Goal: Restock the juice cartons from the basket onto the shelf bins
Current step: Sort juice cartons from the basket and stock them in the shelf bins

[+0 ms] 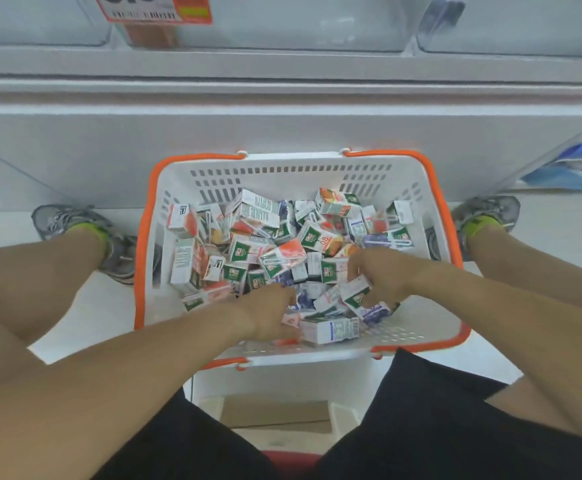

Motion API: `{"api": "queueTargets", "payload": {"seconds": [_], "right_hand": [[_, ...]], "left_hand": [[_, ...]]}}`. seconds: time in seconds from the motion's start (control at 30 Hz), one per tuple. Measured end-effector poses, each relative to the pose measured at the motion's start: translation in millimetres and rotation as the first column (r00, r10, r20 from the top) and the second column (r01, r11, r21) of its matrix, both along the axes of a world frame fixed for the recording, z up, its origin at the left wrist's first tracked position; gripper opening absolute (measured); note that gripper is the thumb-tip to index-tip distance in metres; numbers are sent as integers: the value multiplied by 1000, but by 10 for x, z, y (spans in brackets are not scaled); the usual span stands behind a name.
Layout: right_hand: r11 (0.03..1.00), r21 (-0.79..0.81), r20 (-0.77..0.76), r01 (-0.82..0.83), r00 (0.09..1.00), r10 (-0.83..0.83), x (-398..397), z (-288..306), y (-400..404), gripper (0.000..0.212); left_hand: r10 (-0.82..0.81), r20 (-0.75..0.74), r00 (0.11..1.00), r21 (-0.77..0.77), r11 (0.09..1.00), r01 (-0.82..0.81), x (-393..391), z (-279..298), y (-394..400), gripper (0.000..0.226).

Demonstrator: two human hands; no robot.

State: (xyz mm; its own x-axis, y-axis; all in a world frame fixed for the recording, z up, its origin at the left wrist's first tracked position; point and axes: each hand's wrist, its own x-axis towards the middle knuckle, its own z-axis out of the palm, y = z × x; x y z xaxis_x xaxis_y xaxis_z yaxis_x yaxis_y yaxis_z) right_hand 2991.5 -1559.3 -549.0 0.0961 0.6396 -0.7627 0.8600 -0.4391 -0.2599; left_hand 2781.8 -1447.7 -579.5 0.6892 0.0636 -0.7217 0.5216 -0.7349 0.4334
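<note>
1. Currently both hands are down in the basket (pixel 178 188), a white one with an orange rim, sitting on the floor between the person's feet.
2. Juice cartons (pixel 282 244) lie loose in a jumbled heap inside it, mostly green-and-white, some purple.
3. Left hand (pixel 268 315): fingers curled down into the pile near the front wall; can't tell whether it grips a carton.
4. Right hand (pixel 381 275): fingers curled round a small carton (pixel 355 294), tilted, at the near-right of the heap.
5. Shelf bins (pixel 282 26) are clear plastic, up at the top edge, well apart from the basket.
6. Orange price tag (pixel 154 8) hangs on the left bin.
</note>
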Motion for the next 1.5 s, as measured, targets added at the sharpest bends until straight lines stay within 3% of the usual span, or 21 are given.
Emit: {"api": "queueTargets", "payload": {"seconds": [0.2,0.27,0.4,0.5,0.57,0.63,0.73,0.8,0.83,0.9,1.0,1.07,1.13,1.2,1.27,1.33,1.4,1.5], "right_hand": [[981,131,-9,140,990,-140,146,493,171,48],[973,161,4,163,986,-166,151,703,257,49],[939,263,29,223,971,-239,196,1078,387,52],[880,352,8,319,939,-344,263,1354,427,55],[828,385,-51,407,905,-422,317,1507,406,54],[747,393,-166,536,840,-516,361,1630,347,53],[569,348,-431,745,667,-608,414,1766,255,49],[442,309,-610,842,532,-588,441,1822,210,49],[375,300,-679,877,472,-562,465,1858,187,48],[264,254,-792,930,357,-496,498,1873,173,48],[123,149,-920,981,183,-347,552,1907,118,55],[30,131,-961,991,134,-243,596,1930,80,58],[-83,167,-978,982,155,-141,653,1991,43,55],[-231,258,-966,938,254,-50,771,2085,25,47],[-368,444,-885,817,465,-33,952,2197,54,43],[-442,663,-720,604,676,-156,1180,2272,136,41],[-417,819,-544,395,766,-342,1357,2288,248,40],[-241,932,-355,270,812,-464,1406,2192,409,37]], "left_hand": [[33,-128,991,16,999,-31,143,-24,101,69],[38,-177,983,10,999,-37,206,6,173,62],[203,-264,943,-62,972,-226,199,95,432,66],[414,-286,864,-223,848,-480,144,325,657,58],[547,-304,780,-415,661,-625,141,527,761,40],[637,-315,704,-571,465,-677,143,717,818,47],[709,-301,637,-722,268,-638,200,949,846,94],[744,-306,593,-820,111,-562,294,1129,810,98],[753,-296,587,-855,66,-515,376,1260,775,88],[791,-233,566,-905,38,-424,510,1443,720,61],[870,-151,470,-913,59,-403,739,1715,629,60],[922,-89,377,-909,79,-409,872,1853,581,41],[937,4,349,-909,149,-390,987,1969,554,31],[927,99,362,-893,243,-379,1083,2049,565,37],[911,161,380,-875,310,-372,1149,2123,589,37],[890,207,406,-856,366,-365,1191,2172,608,31],[881,229,414,-849,389,-358,1214,2181,630,31],[877,242,415,-850,398,-344,1240,2167,649,42]]}}
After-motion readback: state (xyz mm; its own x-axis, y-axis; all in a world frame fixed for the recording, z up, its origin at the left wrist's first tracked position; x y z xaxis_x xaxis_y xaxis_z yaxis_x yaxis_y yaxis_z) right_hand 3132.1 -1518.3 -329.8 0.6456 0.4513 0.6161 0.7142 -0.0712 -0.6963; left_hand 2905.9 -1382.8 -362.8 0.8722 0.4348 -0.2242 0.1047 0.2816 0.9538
